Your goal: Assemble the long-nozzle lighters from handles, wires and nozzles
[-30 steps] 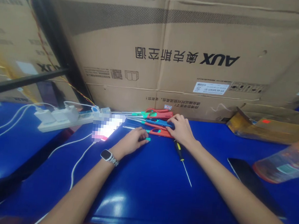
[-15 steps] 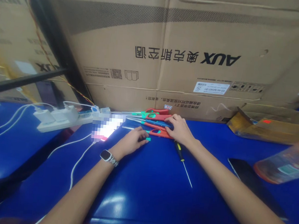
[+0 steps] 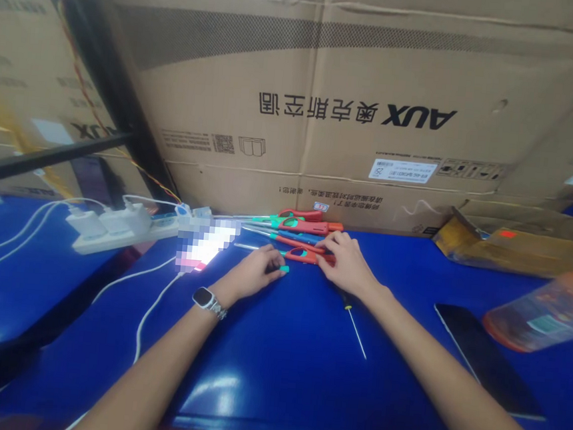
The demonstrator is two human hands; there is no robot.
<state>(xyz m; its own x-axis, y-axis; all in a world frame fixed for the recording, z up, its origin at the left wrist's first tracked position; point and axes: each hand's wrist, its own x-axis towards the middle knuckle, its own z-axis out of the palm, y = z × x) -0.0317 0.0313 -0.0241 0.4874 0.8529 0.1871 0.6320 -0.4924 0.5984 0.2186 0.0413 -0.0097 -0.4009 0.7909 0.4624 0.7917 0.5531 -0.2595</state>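
Note:
Several long-nosed lighters lie side by side against the cardboard, among them a red-and-green lighter (image 3: 310, 226) and a blue lighter (image 3: 297, 236). The nearest one, a red lighter (image 3: 303, 254), has its metal nozzle pointing left. Around that lighter's handle end, the thumb and fingers of my right hand (image 3: 345, 263) are closed. My left hand (image 3: 256, 272) is curled just in front of the nozzle, with a small green piece (image 3: 284, 269) poking out at its fingertips. Under my right hand lies a screwdriver (image 3: 352, 321); its handle is mostly hidden and its shaft points toward me.
A lit phone (image 3: 208, 245) on a cable and a white power strip (image 3: 124, 241) with chargers are at left. To the right are a dark tablet-like slab (image 3: 485, 356), a clear jar (image 3: 543, 318) on its side and an opened carton (image 3: 510, 238). A large cardboard box (image 3: 300, 55) stands behind.
My right hand has slid toward me, from the farther lighters to the handle end of the nearest one, covering the screwdriver's handle. My left hand has hardly moved.

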